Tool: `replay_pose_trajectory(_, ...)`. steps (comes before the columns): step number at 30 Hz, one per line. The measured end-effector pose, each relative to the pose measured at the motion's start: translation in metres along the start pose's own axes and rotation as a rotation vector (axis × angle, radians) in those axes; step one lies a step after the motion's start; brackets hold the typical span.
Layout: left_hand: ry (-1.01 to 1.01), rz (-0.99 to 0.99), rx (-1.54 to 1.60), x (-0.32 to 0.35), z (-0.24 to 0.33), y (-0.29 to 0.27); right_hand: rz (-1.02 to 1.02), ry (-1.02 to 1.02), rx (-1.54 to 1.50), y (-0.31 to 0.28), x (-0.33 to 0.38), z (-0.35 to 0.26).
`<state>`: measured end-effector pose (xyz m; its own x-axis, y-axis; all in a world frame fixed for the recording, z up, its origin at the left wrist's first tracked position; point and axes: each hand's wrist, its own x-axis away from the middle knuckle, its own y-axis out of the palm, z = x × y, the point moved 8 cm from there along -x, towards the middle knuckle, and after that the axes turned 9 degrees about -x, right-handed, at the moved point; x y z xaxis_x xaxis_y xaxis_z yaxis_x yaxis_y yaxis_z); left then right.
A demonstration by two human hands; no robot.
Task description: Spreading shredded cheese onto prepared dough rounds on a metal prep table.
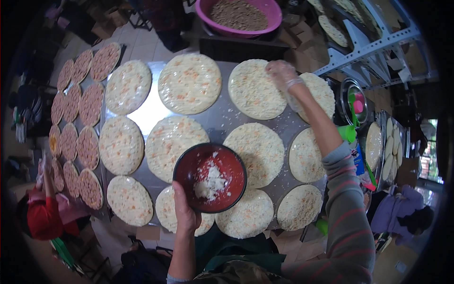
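Note:
My bare left hand (186, 210) grips the rim of a dark red bowl (236, 176) with a black edge. White crumbly shreds (211, 182), perhaps grated cheese, lie in the bowl's bottom. My right hand (283, 75), in a clear plastic glove, hovers at the right edge of a round pale pizza (253, 92) in the back row. Its fingers are curled together, and whatever they hold is hidden. Beside it, partly behind my wrist, lies another pizza (319, 97). The bowl covers parts of the pizzas beneath it. Shreds dot several pizza tops.
Rows of pale pizzas rest on a metal table (220, 118). Pizzas with pinkish topping (90, 104) stand at the left, near a person in red (45, 217). A pink basin (203, 14) is at the back. A blue metal rack (373, 47) and steel bowl (347, 87) are right.

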<state>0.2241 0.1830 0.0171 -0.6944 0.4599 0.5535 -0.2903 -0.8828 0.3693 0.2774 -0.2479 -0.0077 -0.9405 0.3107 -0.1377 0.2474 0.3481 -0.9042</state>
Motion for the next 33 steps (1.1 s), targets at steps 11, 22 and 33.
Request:
replay_pose_trajectory(11, 0.085, 0.039, -0.063, 0.015, 0.004, -0.028, 0.146, 0.129, -0.332, -0.059, 0.037, -0.019)
replay_pose_trajectory(22, 0.415, 0.261, 0.042, 0.232, -0.014, -0.191, -0.345, 0.286, -1.377, -0.035, 0.181, -0.314)
replay_pose_trajectory(33, 0.547, 0.858, 0.496, 0.546, -0.193, -0.42, -1.155, 0.344, -1.351, 0.144, 0.431, -0.66)
